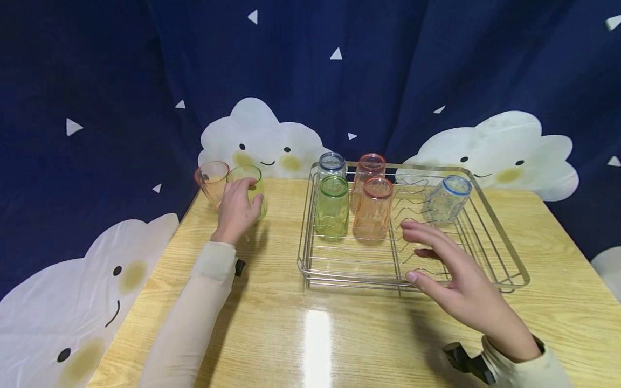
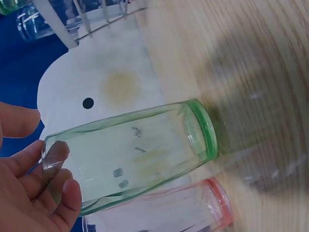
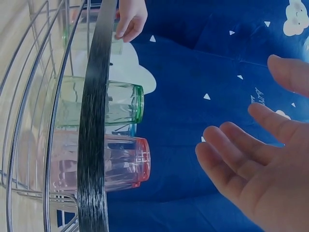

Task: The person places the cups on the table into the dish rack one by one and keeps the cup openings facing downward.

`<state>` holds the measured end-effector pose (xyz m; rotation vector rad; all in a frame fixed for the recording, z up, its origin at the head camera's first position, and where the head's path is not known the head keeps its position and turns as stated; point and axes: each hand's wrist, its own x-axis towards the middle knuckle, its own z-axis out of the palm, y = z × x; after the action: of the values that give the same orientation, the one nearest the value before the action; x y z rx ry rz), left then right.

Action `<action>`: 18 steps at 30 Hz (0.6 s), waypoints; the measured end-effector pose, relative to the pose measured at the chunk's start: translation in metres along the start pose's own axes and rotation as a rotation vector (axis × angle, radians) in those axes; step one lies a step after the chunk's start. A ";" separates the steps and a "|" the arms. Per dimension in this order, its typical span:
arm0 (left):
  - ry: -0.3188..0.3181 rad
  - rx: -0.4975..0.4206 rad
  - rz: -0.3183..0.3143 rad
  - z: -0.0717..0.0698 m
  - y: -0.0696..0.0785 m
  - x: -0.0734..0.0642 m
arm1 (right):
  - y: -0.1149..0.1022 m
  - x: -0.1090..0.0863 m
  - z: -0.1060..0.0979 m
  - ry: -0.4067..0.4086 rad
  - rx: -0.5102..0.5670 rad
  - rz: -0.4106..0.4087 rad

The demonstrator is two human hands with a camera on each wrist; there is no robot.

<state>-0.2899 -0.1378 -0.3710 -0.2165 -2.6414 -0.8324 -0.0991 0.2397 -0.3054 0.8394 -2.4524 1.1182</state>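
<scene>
My left hand [image 1: 237, 207] is at the top of a green glass [image 2: 135, 154] standing upright on the table at the left. Its fingertips reach over the rim, and in the left wrist view the thumb stands apart from the glass. Just left of it stands an orange glass with a red rim [image 1: 211, 183], partly hidden behind the green one in that view. My right hand [image 1: 453, 275] hovers over the front right of a wire rack [image 1: 359, 280], thumb and fingers spread, holding nothing.
On the rack's left half, bottoms up, stand a dark blue glass [image 1: 332, 161], a red glass [image 1: 372, 163], another green glass [image 1: 332, 213] and another orange glass [image 1: 372, 215]. A light blue glass [image 1: 447, 199] leans at the rack's right. A dark blue curtain [image 1: 368, 81] hangs behind the table.
</scene>
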 end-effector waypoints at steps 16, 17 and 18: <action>0.093 0.064 0.075 0.011 -0.008 0.008 | 0.002 -0.004 0.001 -0.016 -0.020 0.021; 0.096 0.073 0.076 0.011 -0.008 0.008 | 0.003 -0.004 0.001 -0.019 -0.020 0.024; 0.098 0.080 0.075 0.012 -0.008 0.008 | 0.003 -0.005 0.001 -0.022 -0.020 0.025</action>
<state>-0.3031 -0.1372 -0.3809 -0.2464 -2.5524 -0.6931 -0.0973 0.2421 -0.3101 0.8213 -2.4939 1.0973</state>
